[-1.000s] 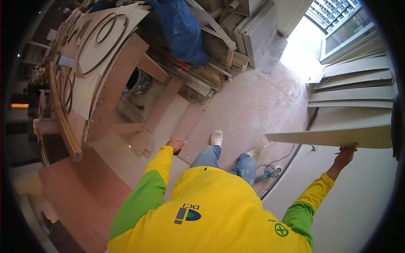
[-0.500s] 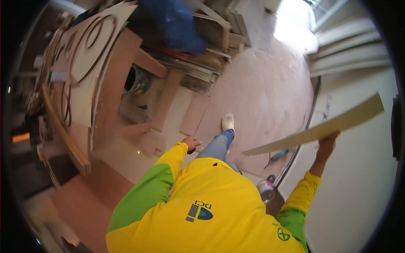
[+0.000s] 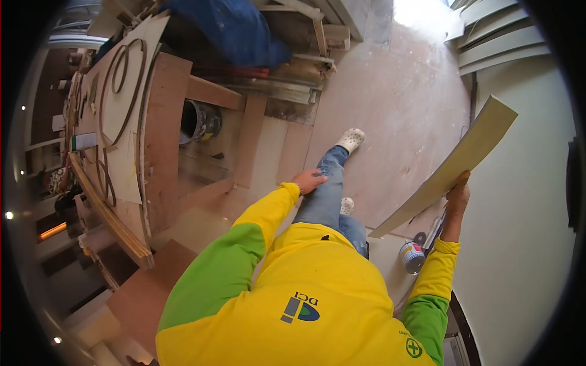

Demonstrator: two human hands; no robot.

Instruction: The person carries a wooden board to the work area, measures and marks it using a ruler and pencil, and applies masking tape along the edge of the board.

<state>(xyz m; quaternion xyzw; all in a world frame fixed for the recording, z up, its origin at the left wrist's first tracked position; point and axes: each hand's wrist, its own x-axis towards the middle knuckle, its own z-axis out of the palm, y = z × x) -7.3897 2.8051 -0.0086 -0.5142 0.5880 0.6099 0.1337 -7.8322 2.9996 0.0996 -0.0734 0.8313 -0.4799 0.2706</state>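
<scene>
My right hand point(image 3: 458, 190) is closed around the lower edge of a long, thin, pale board point(image 3: 455, 161), held tilted out to my right. Its far end rises towards the wall, and the near end comes down near my legs. My left hand point(image 3: 310, 181) is in front of my jeans point(image 3: 323, 198), beside the leg, with loosely stretched fingers and nothing visible in it. Whether it touches the leg I cannot tell.
A workbench point(image 3: 165, 116) with curved strips on top stands at left, a dirty bucket point(image 3: 198, 122) under it. A blue cloth point(image 3: 238, 30) hangs ahead. A labelled can point(image 3: 412, 255) sits by the right wall point(image 3: 519, 201). Panels point(image 3: 503, 36) lean beyond it.
My leading foot has moved forward and right. The board has swung steeper, its far end higher in view. My left hand has shifted right, in front of my leg.
</scene>
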